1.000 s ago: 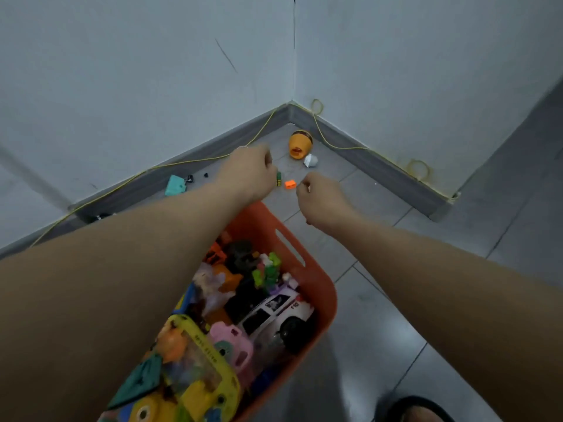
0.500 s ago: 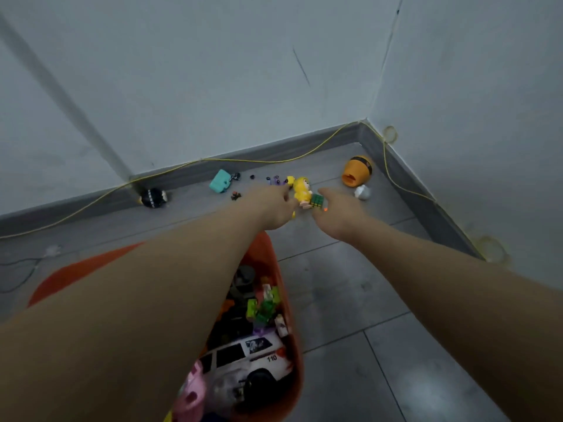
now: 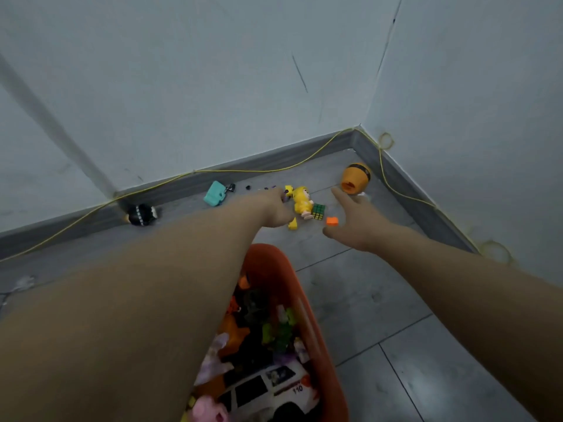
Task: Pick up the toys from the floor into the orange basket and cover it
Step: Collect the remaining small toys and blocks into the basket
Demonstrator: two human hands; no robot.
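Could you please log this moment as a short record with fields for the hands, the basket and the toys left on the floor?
left hand: fingers curled beside the yellow figure; grip unclear
right hand: open, fingers spread by the orange block
orange basket: uncovered, holds a white toy car and other toys
floor toys: small puzzle cube, teal toy, orange cup-shaped toy, black toy

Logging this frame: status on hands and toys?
Left hand fingers curled by yellow figure; right hand open over orange block. Orange basket uncovered. Nothing blocking.
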